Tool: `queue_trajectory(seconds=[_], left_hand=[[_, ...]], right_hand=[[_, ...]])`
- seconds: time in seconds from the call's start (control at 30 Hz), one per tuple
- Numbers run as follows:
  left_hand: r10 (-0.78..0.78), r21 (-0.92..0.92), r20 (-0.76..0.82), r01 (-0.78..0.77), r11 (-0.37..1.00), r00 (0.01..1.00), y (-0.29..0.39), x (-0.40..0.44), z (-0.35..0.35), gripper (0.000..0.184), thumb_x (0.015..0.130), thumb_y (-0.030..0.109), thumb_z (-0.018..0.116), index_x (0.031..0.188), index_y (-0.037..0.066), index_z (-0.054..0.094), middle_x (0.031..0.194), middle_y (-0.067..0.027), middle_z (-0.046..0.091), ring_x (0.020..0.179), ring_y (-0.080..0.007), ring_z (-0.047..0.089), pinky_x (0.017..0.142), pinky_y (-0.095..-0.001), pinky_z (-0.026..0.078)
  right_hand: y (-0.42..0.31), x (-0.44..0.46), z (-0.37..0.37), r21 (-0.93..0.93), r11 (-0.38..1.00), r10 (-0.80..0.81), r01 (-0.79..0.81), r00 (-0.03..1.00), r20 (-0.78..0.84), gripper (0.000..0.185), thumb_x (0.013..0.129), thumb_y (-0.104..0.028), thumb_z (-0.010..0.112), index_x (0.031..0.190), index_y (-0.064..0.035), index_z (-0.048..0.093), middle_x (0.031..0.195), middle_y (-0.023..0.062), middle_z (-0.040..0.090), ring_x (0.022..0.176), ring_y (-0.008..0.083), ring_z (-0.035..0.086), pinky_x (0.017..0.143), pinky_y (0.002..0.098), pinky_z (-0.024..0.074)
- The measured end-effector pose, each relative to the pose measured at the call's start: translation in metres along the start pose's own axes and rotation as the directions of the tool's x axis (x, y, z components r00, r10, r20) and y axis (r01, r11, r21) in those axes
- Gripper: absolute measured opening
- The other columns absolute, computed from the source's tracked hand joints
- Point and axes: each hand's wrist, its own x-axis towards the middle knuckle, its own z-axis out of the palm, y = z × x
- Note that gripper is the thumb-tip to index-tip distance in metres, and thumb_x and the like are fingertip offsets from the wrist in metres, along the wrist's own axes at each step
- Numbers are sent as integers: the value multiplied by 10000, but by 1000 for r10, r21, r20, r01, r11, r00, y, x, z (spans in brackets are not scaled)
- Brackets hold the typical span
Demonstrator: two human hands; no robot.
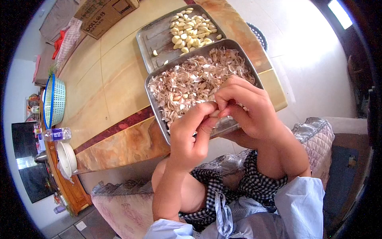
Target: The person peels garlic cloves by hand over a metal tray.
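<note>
Whitish between the fingertips, a clove [215,114] sits mostly hidden, pinched by the left hand [187,133] and the right hand [248,105], thumb against forefinger on each. Its visible sliver lies roughly left to right; which way the tip points I cannot tell. Both hands are above the near side of the near tray [154,104], full of skins [191,79]. Just beyond, the far tray [149,44] holds peeled cloves [191,30] pointing every way.

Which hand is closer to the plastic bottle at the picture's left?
The left hand. The bottle is well off to its left; the right hand is on the left hand's other side, farther away.
</note>
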Motion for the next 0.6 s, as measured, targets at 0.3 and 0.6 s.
queue_trajectory(seconds=[0.3,0.6], left_hand=[[-189,-574,-34,136,807,981,4,-5,18,118,864,85,473,958,15,495,809,-3,519,709,-52,464,614,-176,372],[-157,-871,-41,41,489,987,-8,-2,1,210,873,208,475,974,32,423,701,-3,417,593,-79,371,547,-225,343]], right_hand=[[1,0,3,-144,959,-262,242,955,-141,168,643,4,586,789,12,504,717,81,481,649,249,479,581,319,398],[-1,-1,4,-126,953,-293,276,946,-140,167,631,29,596,777,-9,525,693,88,498,644,243,502,580,312,407]])
